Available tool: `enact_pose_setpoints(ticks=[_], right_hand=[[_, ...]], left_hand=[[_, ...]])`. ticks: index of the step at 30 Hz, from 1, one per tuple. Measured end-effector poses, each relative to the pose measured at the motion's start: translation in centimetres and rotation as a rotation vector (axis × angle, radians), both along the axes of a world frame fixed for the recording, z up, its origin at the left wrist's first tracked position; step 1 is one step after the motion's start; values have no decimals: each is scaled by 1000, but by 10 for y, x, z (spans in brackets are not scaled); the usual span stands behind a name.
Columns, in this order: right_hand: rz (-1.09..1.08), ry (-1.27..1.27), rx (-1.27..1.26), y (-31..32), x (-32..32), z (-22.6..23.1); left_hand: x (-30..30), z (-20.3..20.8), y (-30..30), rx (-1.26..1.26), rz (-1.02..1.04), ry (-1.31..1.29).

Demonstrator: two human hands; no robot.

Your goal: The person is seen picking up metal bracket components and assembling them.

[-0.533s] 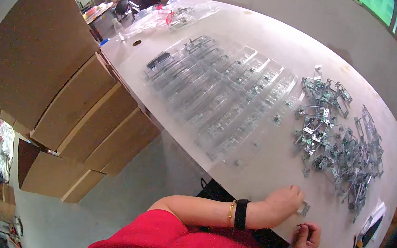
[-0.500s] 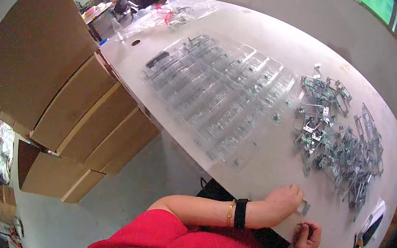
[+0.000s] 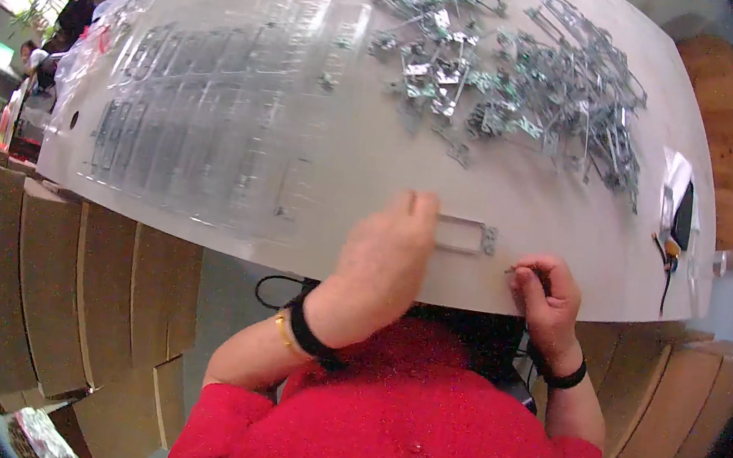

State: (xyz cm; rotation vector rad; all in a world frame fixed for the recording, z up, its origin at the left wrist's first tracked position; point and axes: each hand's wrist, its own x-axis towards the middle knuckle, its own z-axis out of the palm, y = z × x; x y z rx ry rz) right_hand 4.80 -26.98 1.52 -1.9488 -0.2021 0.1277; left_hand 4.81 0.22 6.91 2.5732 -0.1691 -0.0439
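My left hand (image 3: pixel 386 254) is closed with its fingers on one end of a thin rectangular metal bracket (image 3: pixel 482 237). The bracket's other end, a small plate with holes, points toward my right hand (image 3: pixel 550 302). That hand is closed too, thumb against forefinger, in a pinch over the table's near edge. A tiny dark tip shows at its fingertips, too small to name. Beyond both hands lies a large tangled pile of similar metal brackets (image 3: pixel 513 82). Clear plastic trays (image 3: pixel 215 119) with slots lie on the left, several slots holding metal parts.
The white table (image 3: pixel 349 149) has a curved look in this view. A dark-handled tool (image 3: pixel 680 222) lies by a white sheet at the right. Cardboard boxes (image 3: pixel 103 288) stand below the left edge. Far left, a person (image 3: pixel 35 60) sits beyond crumpled plastic wrap (image 3: pixel 123 11).
My view has turned toward the right and down, so the pile now lies straight ahead. More of the bracket shows beside my left hand. Both hands remain closed.
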Motion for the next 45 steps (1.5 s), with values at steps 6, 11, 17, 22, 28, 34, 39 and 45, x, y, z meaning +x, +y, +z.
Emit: enact_pose_setpoints(ticks=[6, 11, 17, 22, 28, 34, 39, 45], right_hand=[[42, -51, 25, 11, 2, 1], [46, 22, 35, 9, 1, 3], [44, -77, 13, 8, 4, 0], [32, -60, 71, 13, 3, 1], [56, -132, 51, 10, 5, -4], [38, -70, 53, 13, 3, 1], [49, -56, 39, 13, 2, 4], [44, -60, 38, 11, 3, 3]], left_hand=[[-25, -2, 17, -47, 89, -73], [-33, -24, 7, -103, 87, -225], [-28, -30, -4, -118, 62, -263], [-24, -36, -6, -18, 32, -278], [-24, -48, -3, -77, 16, -348], [-27, -45, -4, -119, 124, -307], [-25, -46, -4, -132, 112, -371], [-19, -42, -8, -80, 103, -352]])
